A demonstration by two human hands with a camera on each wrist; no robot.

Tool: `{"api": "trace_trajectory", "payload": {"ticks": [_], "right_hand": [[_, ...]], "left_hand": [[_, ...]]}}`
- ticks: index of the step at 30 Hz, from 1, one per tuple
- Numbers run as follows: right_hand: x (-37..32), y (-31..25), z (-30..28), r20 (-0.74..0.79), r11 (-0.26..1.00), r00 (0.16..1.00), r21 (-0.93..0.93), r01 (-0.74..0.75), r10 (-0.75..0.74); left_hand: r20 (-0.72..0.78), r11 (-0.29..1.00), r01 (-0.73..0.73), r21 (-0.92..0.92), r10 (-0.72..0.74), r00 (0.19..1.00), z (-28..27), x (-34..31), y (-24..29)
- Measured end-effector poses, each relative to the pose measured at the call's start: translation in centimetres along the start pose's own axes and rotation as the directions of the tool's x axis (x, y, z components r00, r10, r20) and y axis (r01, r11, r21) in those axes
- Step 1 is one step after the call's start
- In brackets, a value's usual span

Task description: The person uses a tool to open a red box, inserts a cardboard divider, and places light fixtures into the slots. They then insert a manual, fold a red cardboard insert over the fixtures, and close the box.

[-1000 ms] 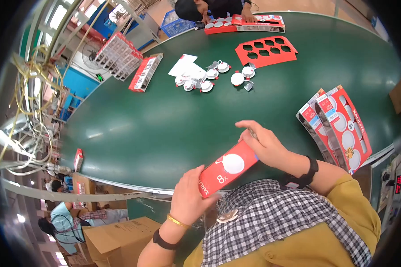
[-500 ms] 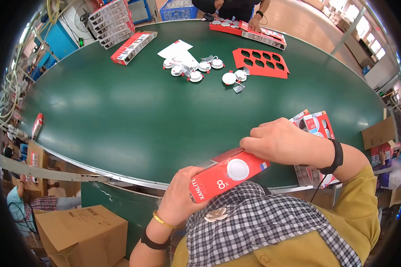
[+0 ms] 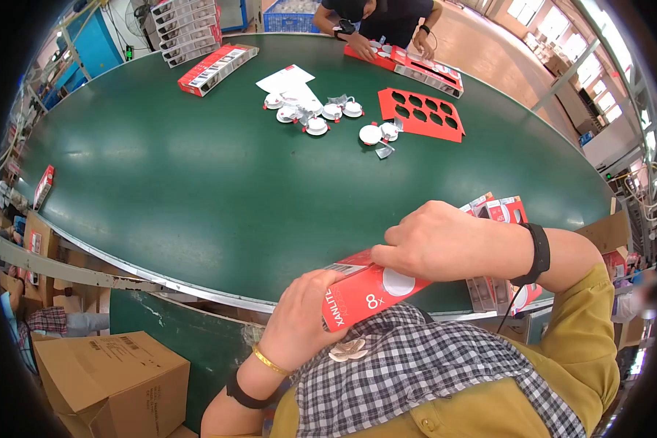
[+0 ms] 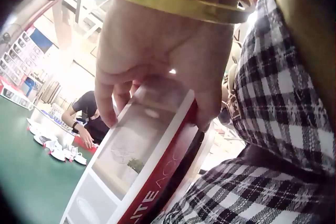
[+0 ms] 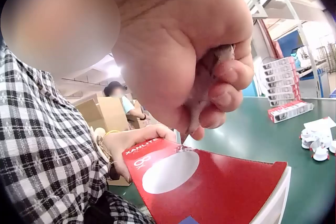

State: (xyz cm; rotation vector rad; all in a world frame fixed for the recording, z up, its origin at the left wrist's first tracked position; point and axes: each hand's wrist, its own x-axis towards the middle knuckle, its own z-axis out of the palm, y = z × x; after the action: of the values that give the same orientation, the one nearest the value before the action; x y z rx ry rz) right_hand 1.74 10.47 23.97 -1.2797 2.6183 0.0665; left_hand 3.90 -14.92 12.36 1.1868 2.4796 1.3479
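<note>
A red and white carton printed "XANLITE 8x" (image 3: 358, 303) is held at the near edge of the table. My left hand (image 3: 292, 314) grips its left end, thumb on one side and fingers on the other, as the left wrist view also shows. Over the carton's upper edge my right hand (image 3: 434, 241) is bent down with curled fingers. In the right wrist view those fingers close around a small greyish thing (image 5: 224, 53) whose kind I cannot tell. The carton's right part is hidden under the right hand in the head view.
Several white round lamps (image 3: 316, 126) lie on the green table (image 3: 197, 175) beside white papers (image 3: 285, 77). A red sheet with round holes (image 3: 423, 115) lies farther right. More cartons (image 3: 500, 212) stand behind my right forearm. Across the table a person (image 3: 390, 25) handles another carton.
My right hand has moved from the carton's right end onto its upper edge, then slightly left along it. The left hand keeps its grip. The head view has turned.
</note>
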Motion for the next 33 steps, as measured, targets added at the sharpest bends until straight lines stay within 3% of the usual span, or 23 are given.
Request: {"api": "trace_trajectory", "payload": {"ticks": [16,21,28,31,32,33], "right_hand": [[1.0,-0.3,-1.0,0.06,0.998,0.998,-0.058,0.007,-0.003],[1.6,-1.1,-1.7,0.169,0.995,0.986,-0.103,0.008,0.01],[-0.4,-0.5,-1.9,0.153,0.994,0.988,-0.113,0.004,0.013],[-3.1,0.8,-1.3,0.253,0.966,0.952,-0.235,-0.111,0.171],[-3.3,0.9,-1.2,0.251,0.966,0.953,-0.235,-0.111,0.17],[-3.7,0.9,-0.8,0.064,0.975,0.975,-0.076,-0.207,0.212]], "left_hand": [[0.012,1.0,0.018,0.0,-0.018,1.0,0.0,0.2,-0.2],[0.013,1.0,0.003,-0.01,-0.002,1.0,0.0,0.3,-0.2],[0.024,0.999,0.047,-0.021,-0.046,0.999,-0.1,0.3,0.5],[0.058,0.998,0.052,-0.036,-0.05,0.997,-0.5,-0.2,0.4],[0.059,0.998,0.052,-0.035,-0.05,0.997,-0.6,-0.1,0.2],[0.087,0.994,0.079,-0.07,-0.073,0.994,-0.7,0.0,0.1]]}}
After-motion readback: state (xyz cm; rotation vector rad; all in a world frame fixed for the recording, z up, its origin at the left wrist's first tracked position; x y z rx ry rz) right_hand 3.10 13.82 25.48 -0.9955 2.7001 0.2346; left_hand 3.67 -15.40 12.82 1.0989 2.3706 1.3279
